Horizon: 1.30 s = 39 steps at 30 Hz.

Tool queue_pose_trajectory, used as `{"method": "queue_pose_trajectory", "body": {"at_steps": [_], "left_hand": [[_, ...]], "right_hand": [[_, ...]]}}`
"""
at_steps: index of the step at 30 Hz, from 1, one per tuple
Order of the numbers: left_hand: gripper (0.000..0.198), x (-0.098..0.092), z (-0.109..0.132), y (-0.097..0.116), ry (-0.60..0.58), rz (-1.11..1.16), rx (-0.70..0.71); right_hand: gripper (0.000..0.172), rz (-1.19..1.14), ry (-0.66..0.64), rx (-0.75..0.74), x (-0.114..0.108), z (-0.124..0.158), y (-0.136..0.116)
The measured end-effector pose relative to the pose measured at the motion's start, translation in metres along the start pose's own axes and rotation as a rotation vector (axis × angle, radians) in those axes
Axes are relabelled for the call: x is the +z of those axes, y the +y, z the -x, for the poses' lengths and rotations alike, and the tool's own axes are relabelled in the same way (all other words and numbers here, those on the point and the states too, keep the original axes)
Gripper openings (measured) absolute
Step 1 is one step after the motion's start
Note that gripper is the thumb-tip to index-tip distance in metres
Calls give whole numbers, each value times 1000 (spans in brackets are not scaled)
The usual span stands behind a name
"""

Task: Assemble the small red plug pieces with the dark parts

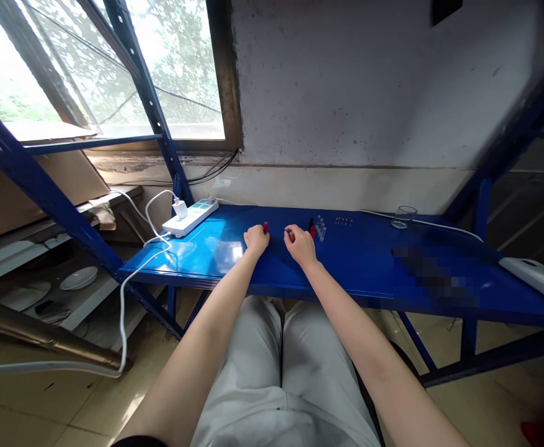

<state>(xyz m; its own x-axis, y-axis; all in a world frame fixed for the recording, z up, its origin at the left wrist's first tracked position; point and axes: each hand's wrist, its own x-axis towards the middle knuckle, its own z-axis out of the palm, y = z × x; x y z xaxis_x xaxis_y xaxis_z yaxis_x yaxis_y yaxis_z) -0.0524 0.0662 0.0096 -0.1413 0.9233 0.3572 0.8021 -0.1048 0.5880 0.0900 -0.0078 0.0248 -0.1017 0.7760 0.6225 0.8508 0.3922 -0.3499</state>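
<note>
Over the blue shelf top (365,267), my left hand (255,239) is closed around a small red cylinder-like piece (266,227), whose end sticks up past the fingers. A short gap to the right, my right hand (301,244) is closed in a pinch. Something small and dark shows at its fingertips, too small to name. Just beyond that hand lies a red and black piece (312,231), partly hidden by it. Several small clear pieces (321,228) are clustered beside this, and a few rows of tiny light pieces (344,221) lie farther right.
A white power strip (191,217) with a plugged-in charger (180,208) stands at the left end, its white cable (123,310) hanging down. Back right is a clear glass (404,217). A blurred dark item (432,273) and a white object (535,278) lie at right.
</note>
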Motion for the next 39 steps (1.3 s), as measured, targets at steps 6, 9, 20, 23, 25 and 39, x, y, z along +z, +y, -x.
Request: {"method": "queue_pose_trajectory", "body": {"at_steps": [6, 9, 20, 23, 25, 39], "left_hand": [[23, -2, -2, -3, -18, -7, -45], [25, -8, 5, -2, 11, 3, -63], [34, 10, 64, 79, 5, 162, 661], [49, 25, 72, 88, -62, 80, 634], [52, 32, 74, 87, -115, -7, 597], [21, 25, 73, 85, -13, -127, 528]], "right_hand": [[36, -46, 319, 40, -25, -7, 22], [36, -74, 485, 174, -41, -3, 48], [25, 105, 81, 654, -44, 17, 86], [28, 183, -38, 631, -42, 18, 85], [30, 209, -86, 603, -41, 19, 85], [33, 284, -216, 541, -37, 16, 84]]}}
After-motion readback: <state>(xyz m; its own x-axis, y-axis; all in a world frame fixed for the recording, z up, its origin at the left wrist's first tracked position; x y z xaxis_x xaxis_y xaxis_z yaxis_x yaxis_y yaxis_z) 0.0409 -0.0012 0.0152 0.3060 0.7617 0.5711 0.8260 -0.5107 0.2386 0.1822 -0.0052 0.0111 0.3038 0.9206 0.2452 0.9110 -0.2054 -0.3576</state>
